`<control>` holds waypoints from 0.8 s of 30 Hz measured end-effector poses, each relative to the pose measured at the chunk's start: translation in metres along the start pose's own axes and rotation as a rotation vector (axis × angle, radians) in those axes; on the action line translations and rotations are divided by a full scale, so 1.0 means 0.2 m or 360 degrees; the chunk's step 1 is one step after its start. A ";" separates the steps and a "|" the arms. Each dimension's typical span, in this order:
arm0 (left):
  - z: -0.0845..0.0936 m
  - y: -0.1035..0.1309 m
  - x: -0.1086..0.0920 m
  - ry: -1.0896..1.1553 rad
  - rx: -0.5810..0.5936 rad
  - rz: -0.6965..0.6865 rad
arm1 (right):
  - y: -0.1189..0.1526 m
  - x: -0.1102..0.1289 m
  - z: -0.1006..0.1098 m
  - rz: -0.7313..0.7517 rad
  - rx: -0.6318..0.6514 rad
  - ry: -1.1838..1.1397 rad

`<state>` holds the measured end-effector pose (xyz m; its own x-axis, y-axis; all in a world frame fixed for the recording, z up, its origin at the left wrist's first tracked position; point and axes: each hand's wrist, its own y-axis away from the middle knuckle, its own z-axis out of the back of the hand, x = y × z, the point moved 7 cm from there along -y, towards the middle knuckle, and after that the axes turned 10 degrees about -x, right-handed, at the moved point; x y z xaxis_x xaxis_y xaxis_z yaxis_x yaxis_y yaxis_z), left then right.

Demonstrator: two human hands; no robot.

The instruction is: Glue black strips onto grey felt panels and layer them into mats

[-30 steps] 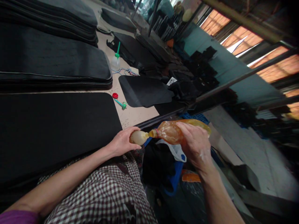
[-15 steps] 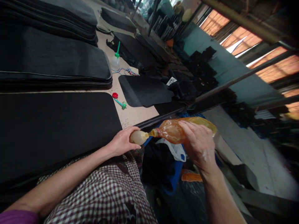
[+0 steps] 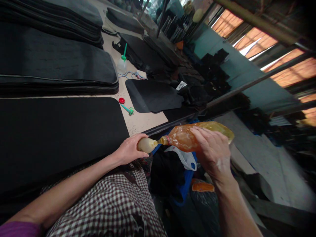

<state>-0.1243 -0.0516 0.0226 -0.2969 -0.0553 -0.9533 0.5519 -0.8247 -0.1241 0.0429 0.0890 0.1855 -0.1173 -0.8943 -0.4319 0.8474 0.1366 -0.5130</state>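
My left hand (image 3: 132, 148) is wrapped round a small whitish squeeze bottle (image 3: 146, 145), its open neck pointing right. In my right hand (image 3: 213, 149) is a large plastic bottle (image 3: 184, 137) of amber liquid, tilted with its mouth toward the small one. Yellowish liquid spans the short gap between the two necks. On the table behind lie a red cap (image 3: 121, 100) and a green nozzle cap (image 3: 130, 111). Farther back, a clear squeeze bottle (image 3: 121, 65) with a green nozzle stands upright.
Stacks of black sheets (image 3: 56, 62) cover the table's left side. A single black panel (image 3: 153, 95) lies near its right edge, below some knotted cords (image 3: 138, 76). Under my hands, a blue bin (image 3: 184, 189) holds dark material and a white plastic bag (image 3: 186, 158).
My right hand and the back end of the large bottle have shifted slightly right and up. The left hand and small bottle stay in place.
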 end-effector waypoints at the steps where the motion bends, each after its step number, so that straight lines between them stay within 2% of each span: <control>1: 0.00 0.00 0.00 -0.0004 0.0000 0.0001 | 0.00 0.00 0.00 0.0004 0.0001 0.0001; 24: -0.01 0.00 0.03 -0.0006 -0.0009 -0.0033 | -0.01 0.00 0.00 0.0006 0.0051 0.0028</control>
<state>-0.1239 -0.0511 0.0170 -0.3113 -0.0404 -0.9495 0.5501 -0.8223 -0.1454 0.0408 0.0885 0.1860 -0.1229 -0.8860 -0.4471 0.8641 0.1260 -0.4872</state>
